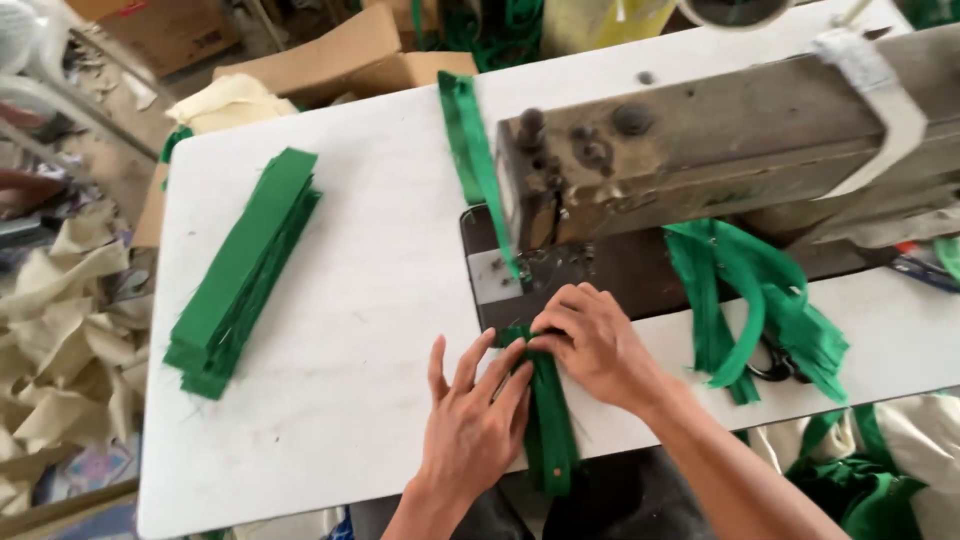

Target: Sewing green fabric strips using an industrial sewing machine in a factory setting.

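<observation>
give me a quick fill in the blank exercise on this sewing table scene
1. Both hands, left hand and right hand, press a strip of ____ fabric.
2. The stack of strips lies on the ____ side of the table.
3. The strip runs toward the sewing ____.
Missing words: green; left; machine

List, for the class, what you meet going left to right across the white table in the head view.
Stack of green strips → left hand → green strip under the hands → right hand → loose green bands → scissors, partly hidden under the bands.
</observation>
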